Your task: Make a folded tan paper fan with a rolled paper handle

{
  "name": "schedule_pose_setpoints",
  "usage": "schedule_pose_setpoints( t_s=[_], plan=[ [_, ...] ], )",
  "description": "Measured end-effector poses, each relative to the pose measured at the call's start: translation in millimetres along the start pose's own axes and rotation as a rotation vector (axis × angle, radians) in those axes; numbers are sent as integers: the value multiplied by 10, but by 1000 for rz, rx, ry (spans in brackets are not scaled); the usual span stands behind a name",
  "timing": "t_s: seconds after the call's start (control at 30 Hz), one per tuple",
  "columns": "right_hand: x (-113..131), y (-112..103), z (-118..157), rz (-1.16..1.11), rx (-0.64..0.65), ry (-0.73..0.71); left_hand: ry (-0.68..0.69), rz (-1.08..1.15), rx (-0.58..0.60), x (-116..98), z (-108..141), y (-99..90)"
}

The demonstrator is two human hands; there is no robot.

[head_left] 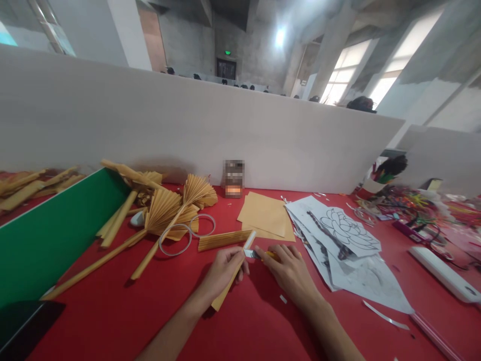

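Observation:
A narrow folded strip of brown kraft paper (222, 299) is pinched in my left hand (224, 266), slanting away from me. The far end of the strip carries a white band (249, 240), perhaps tape. My right hand (288, 266) is closed around a yellow utility knife (273, 255), its blade pointing left and meeting the strip beside my left fingertips. Just beyond my hands lies a pleated paper piece (221, 239). Flat brown paper sheets (265, 214) rest farther back.
Pleated paper fans (163, 208) and clear rings (176, 239) lie left, by a green board (56, 235). Drawings on white paper (351, 233), a white bar-shaped object (445, 275) and mixed craft materials (424, 205) occupy the right. A white partition (180, 120) stands behind the red table (143, 311).

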State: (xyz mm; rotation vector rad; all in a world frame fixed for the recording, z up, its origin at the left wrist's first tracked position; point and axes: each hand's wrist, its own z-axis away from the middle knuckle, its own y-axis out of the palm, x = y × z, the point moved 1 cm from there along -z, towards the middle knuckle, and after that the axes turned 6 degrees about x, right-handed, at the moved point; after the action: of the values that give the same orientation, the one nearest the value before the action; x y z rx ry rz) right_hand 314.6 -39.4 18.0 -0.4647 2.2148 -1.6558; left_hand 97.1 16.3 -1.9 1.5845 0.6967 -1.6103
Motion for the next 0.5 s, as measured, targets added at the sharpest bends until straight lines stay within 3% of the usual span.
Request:
schedule_pose_setpoints(
  t_s=[0.27, 0.5],
  plan=[
    [-52, 4, 9, 4, -71, -4, -2, 18, 18, -3, -14, 3],
    [-57, 46, 13, 13, -53, -27, -11, 20, 2, 2, -13, 2]
  ],
)
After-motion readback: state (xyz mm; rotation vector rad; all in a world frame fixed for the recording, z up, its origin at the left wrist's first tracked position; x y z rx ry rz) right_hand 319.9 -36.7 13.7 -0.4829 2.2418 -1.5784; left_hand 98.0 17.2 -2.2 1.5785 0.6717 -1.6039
